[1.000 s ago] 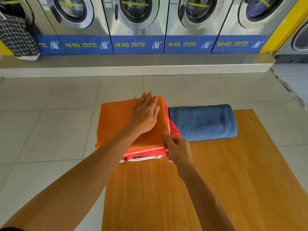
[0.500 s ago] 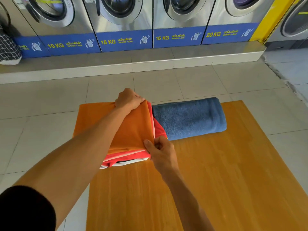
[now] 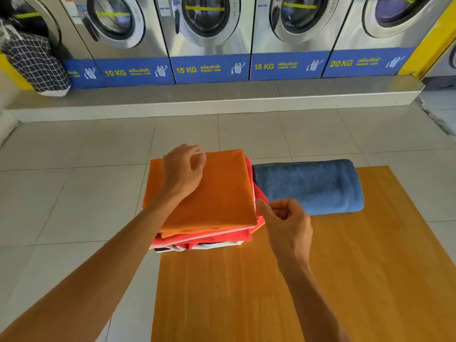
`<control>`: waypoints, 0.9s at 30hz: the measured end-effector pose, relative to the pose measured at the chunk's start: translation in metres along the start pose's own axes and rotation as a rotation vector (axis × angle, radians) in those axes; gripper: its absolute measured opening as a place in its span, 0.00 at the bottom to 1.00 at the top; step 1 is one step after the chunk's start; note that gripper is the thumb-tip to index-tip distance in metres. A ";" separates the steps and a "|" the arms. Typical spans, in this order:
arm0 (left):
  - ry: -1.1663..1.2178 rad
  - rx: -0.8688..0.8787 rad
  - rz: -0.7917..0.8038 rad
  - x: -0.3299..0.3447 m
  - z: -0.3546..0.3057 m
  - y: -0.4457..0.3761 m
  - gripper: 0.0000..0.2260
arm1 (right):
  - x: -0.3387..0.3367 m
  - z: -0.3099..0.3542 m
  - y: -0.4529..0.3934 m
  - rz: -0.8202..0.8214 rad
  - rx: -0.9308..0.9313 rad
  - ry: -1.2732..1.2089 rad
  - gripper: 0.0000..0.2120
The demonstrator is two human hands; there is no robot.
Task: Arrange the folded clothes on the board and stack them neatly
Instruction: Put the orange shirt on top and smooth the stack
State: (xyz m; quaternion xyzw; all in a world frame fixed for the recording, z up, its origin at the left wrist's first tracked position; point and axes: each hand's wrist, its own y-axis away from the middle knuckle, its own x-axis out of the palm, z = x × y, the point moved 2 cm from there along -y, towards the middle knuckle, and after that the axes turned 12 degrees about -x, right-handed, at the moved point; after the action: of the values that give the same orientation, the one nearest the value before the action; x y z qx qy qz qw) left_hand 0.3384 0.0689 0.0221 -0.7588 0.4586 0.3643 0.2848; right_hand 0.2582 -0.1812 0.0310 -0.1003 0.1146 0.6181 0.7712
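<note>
Left hand flattened again; stack overhangs board.

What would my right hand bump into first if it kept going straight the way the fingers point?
Most likely the red clothing sticking out under the orange cloth; the right hand has its fingertips practically at that edge already. The blue towel lies just beyond, though depth is hard to judge.

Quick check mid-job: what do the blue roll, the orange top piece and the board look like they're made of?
Blue roll: terry towelling by the look, with a thick, fuzzy, matte looped pile. Orange top piece: thin smooth fabric, maybe cotton or a blend; it lies flat with crisp edges and a faint sheen. Board: wood or wood-look laminate, with straight grain lines and a smooth satin surface; which one is unclear.
</note>
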 end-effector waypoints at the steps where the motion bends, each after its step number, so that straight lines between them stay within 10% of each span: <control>1: 0.022 -0.070 -0.044 -0.012 0.015 0.003 0.16 | 0.001 0.009 -0.002 -0.015 -0.055 0.023 0.11; 6: 0.070 -0.562 -0.044 -0.046 0.072 0.003 0.22 | 0.049 0.047 -0.004 0.121 -0.390 0.186 0.10; 12: 0.219 -0.734 0.120 -0.053 0.082 -0.002 0.24 | 0.129 0.052 -0.004 0.463 -0.664 0.455 0.22; 19: 0.044 -0.574 0.124 -0.069 0.088 0.044 0.26 | 0.168 0.030 -0.028 0.752 -0.660 0.912 0.28; 22: 0.035 -0.635 0.302 -0.061 0.095 0.066 0.25 | 0.172 0.023 -0.026 0.733 -0.671 0.947 0.30; 27: 0.173 -0.570 0.119 -0.065 0.101 0.073 0.19 | 0.172 0.016 -0.023 0.673 -0.698 0.969 0.30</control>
State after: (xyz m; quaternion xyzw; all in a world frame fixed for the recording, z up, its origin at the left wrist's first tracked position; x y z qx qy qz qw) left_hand 0.2226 0.1472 0.0101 -0.8081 0.4042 0.4285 -0.0014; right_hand 0.3173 -0.0217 -0.0050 -0.5673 0.2656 0.7102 0.3214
